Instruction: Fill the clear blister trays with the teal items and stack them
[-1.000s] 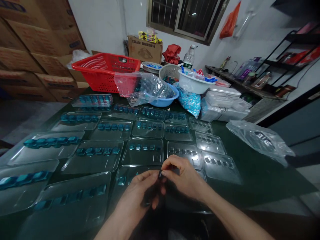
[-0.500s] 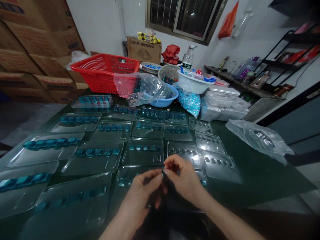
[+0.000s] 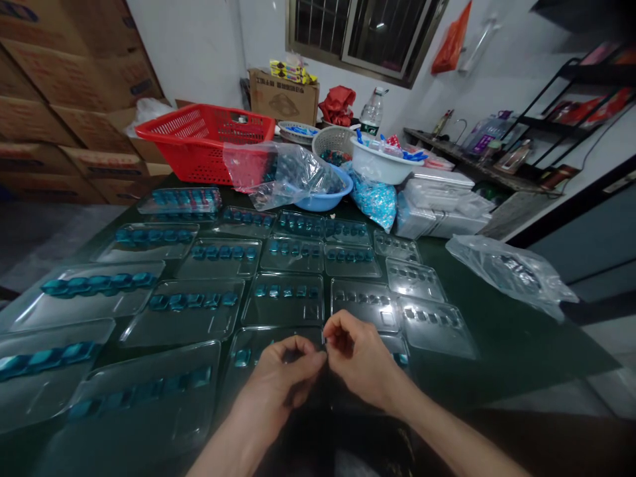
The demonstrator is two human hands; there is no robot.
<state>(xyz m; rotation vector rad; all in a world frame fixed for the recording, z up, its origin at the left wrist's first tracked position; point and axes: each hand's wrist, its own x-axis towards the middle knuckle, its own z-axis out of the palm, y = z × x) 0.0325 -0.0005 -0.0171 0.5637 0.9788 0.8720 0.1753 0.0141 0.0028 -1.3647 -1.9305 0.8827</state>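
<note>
- Pointing left hand (image 3: 278, 379) towards two o'clock, with thumb and forefinger bent; cannot tell whether gripping anything.
- Pointing right hand (image 3: 366, 358) towards ten, with fingers curled near left thumb; cannot tell whether holding anything.
- Partly hiding tray (image 3: 248, 338) at nine from fingertips, with visible pieces (image 3: 242, 358) lined up nine to three; cannot judge long axis of tray.
- Facing blue basin (image 3: 322, 202) at twelve, red basket (image 3: 199, 156) at eleven.

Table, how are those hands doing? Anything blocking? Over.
Left hand, right hand: close together, anything held unclear. Clear tray with teal pieces: partly hidden by left hand. Plastic bag: off right, not blocking.
</note>
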